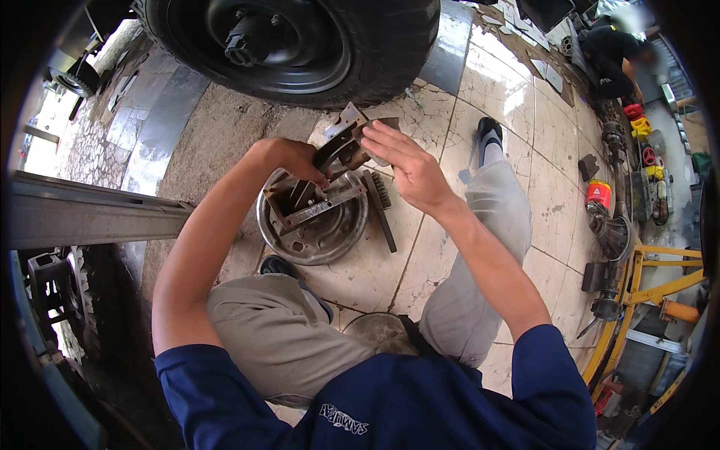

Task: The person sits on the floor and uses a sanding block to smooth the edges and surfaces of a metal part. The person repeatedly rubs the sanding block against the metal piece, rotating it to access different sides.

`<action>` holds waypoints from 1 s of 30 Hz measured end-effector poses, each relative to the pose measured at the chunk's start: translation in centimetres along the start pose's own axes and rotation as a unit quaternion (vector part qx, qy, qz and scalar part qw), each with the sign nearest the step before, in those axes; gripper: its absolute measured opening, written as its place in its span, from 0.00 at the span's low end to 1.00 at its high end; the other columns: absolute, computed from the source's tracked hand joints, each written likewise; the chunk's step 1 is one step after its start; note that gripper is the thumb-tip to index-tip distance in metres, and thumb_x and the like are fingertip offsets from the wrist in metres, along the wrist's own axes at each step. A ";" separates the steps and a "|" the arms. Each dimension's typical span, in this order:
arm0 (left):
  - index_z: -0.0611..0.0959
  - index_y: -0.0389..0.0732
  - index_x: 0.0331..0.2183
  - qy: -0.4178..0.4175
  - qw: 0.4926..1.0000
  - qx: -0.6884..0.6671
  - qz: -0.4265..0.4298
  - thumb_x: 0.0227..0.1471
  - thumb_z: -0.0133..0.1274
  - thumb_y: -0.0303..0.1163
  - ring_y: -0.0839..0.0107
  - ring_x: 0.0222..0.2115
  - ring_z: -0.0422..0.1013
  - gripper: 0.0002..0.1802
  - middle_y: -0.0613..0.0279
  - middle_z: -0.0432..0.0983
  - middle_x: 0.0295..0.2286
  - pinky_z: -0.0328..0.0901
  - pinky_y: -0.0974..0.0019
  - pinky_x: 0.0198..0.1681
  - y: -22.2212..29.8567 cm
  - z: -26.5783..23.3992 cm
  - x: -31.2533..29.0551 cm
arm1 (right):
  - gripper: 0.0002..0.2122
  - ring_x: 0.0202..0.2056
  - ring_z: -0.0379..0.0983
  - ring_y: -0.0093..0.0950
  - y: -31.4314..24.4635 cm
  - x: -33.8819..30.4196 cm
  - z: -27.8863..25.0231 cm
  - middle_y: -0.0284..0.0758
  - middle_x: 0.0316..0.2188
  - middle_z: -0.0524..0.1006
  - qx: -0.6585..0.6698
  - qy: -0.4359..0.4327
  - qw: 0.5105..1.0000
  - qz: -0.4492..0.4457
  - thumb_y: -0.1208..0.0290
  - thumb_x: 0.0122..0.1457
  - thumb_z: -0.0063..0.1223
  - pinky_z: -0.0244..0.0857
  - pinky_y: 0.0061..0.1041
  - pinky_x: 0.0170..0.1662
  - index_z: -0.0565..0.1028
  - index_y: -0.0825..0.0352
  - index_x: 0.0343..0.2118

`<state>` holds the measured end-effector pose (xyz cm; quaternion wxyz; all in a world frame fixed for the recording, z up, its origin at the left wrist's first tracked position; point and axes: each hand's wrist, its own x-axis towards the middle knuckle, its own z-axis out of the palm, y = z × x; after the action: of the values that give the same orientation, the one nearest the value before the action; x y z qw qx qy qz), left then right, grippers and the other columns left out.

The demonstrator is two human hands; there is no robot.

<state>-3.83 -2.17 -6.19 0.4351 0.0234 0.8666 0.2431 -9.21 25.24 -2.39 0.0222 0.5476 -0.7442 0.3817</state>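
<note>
My left hand [296,160] is closed round a curved, rusty metal part [346,129] with holes along its flat end; it looks like a brake shoe. At that part's right side my right hand [409,171] is closed, its fingers long and pressed together over a small greyish piece that I cannot make out. Below both hands, more rusty metal pieces [322,209] lie across a round, worn metal plate [330,250] with a raised rim. A wire brush [380,202] with a dark handle rests on the tiles to the right of the plate.
A large tyre on a black wheel [375,56] stands just ahead. On the left a grey metal beam [97,214] juts in. Along the right lie axle parts, a red tin [598,193] and a yellow frame [637,277]. Another person [611,56] crouches at the far right.
</note>
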 end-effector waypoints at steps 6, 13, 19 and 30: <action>0.82 0.54 0.55 -0.001 0.999 0.015 -0.031 0.51 0.62 0.57 0.62 0.50 0.76 0.32 0.58 0.82 0.47 0.66 0.60 0.55 0.7 -0.1 0.0 | 0.28 0.64 0.66 0.36 0.2 -0.2 0.2 0.37 0.58 0.75 -0.004 -0.009 1.000 0.019 0.93 0.53 0.39 0.62 0.32 0.66 0.78 0.64 0.55; 0.82 0.55 0.55 -0.003 0.999 0.022 -0.042 0.52 0.62 0.54 0.65 0.48 0.77 0.30 0.62 0.84 0.44 0.67 0.61 0.55 0.3 0.1 0.6 | 0.29 0.64 0.67 0.36 0.3 -0.1 0.2 0.37 0.59 0.75 -0.005 0.005 1.000 0.028 0.93 0.53 0.39 0.63 0.32 0.65 0.77 0.64 0.56; 0.82 0.55 0.55 0.002 0.997 0.041 -0.064 0.52 0.62 0.56 0.64 0.48 0.77 0.31 0.61 0.84 0.45 0.67 0.61 0.55 0.9 0.0 0.2 | 0.28 0.62 0.69 0.36 -0.2 0.0 0.2 0.37 0.58 0.75 -0.034 0.017 0.999 0.015 0.91 0.52 0.44 0.68 0.32 0.62 0.77 0.64 0.55; 0.82 0.54 0.54 0.003 0.997 0.037 -0.065 0.50 0.61 0.62 0.61 0.47 0.76 0.34 0.58 0.83 0.45 0.67 0.59 0.53 0.6 0.3 0.1 | 0.27 0.61 0.69 0.35 -0.4 -0.6 -0.1 0.37 0.59 0.75 -0.008 0.021 0.998 0.050 0.90 0.55 0.42 0.67 0.32 0.63 0.76 0.62 0.57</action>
<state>-3.80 -1.52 -6.16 0.4465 -0.0175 0.8758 0.1826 -8.64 25.67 -2.36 0.0235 0.5015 -0.7731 0.3877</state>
